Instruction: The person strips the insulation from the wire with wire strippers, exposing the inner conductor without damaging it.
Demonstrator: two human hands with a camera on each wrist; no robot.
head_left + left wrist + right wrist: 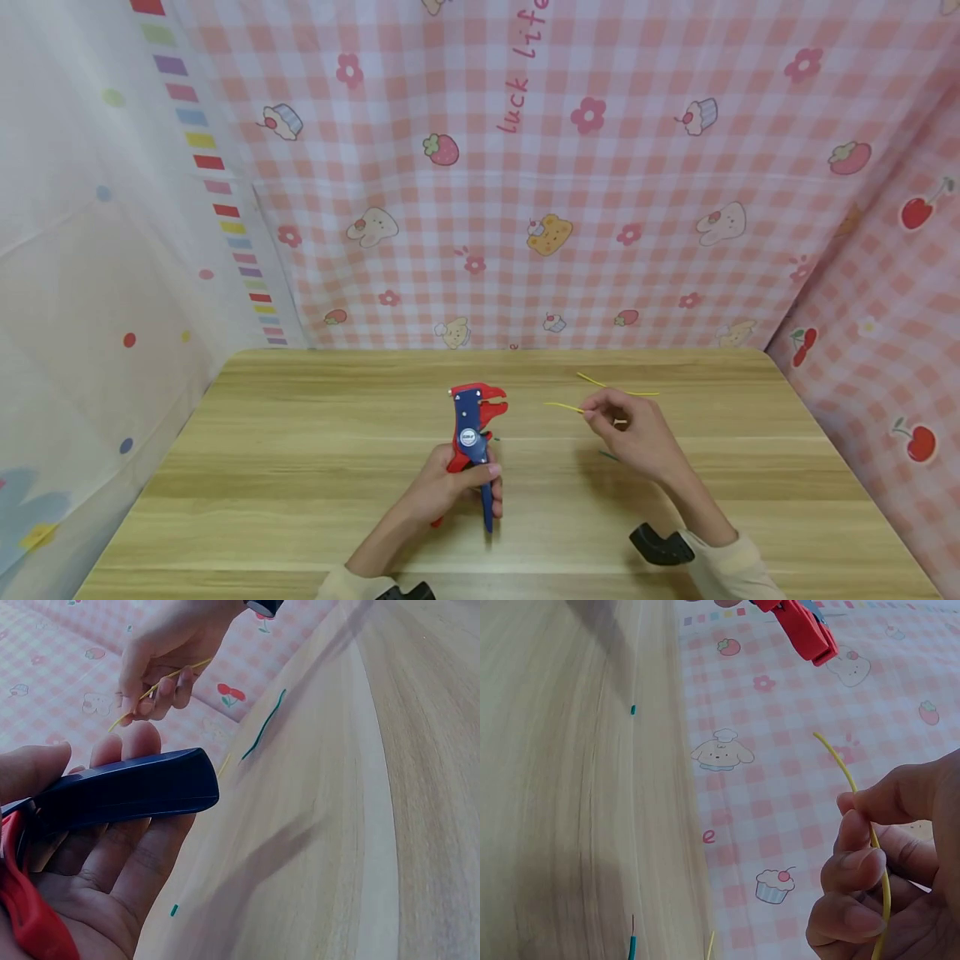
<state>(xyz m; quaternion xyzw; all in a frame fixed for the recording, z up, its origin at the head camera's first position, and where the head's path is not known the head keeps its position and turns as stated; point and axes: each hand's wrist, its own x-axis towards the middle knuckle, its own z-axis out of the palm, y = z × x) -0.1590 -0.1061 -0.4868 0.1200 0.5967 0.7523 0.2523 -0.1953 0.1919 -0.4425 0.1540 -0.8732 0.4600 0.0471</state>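
Above the desk point(300, 467), wire stripper in your left hand, yellow wire in your right

Your left hand point(441, 487) holds the red-and-blue wire stripper point(471, 417), with the thumb on the blue handle; in the head view, this hand hides part of the red handle. The left wrist view cuts off the head of the tool, and the right wrist view shows only its tip. Its jaws stand a little apart, pointing to your right.

Your right hand point(637, 437) pinches a thin yellow wire point(562, 407). One end is near the jaws, without touching them; the other part leaves the right wrist view at the bottom.

On the desk, beyond your right hand, lies a second yellow wire point(643, 393), its middle covered in the head view. A green wire point(264, 726) is there partly hidden too. A small green piece point(174, 910) lies apart, its details hard to make out.
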